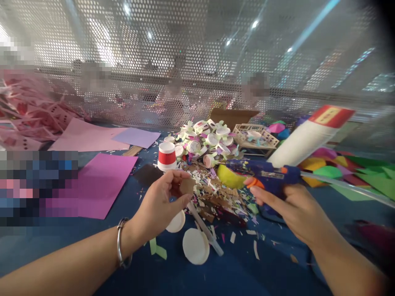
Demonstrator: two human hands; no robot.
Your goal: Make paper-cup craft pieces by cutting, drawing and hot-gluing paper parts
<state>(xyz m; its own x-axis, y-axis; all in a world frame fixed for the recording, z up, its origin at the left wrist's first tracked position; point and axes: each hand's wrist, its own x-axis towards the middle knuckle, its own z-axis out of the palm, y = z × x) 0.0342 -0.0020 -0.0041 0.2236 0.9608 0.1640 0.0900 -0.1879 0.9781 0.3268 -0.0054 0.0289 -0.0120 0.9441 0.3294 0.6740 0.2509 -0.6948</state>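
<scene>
Left hand (162, 201) pinching brown paper piece (186, 186) between fingertips, right hand (288, 207) clamped around blue glue gun (271, 177)

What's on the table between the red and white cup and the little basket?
A heap of small white round craft pieces lies between the red and white cup and the basket, seen in the head view.

Perforated metal screen (197, 61) behind blue table (234, 271), bright ceiling lights (254, 24).

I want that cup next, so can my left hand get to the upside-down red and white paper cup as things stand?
Probably yes: the upside-down red and white paper cup stands just beyond the left hand with nothing between, but its fingers pinch a small brown card piece.
</scene>
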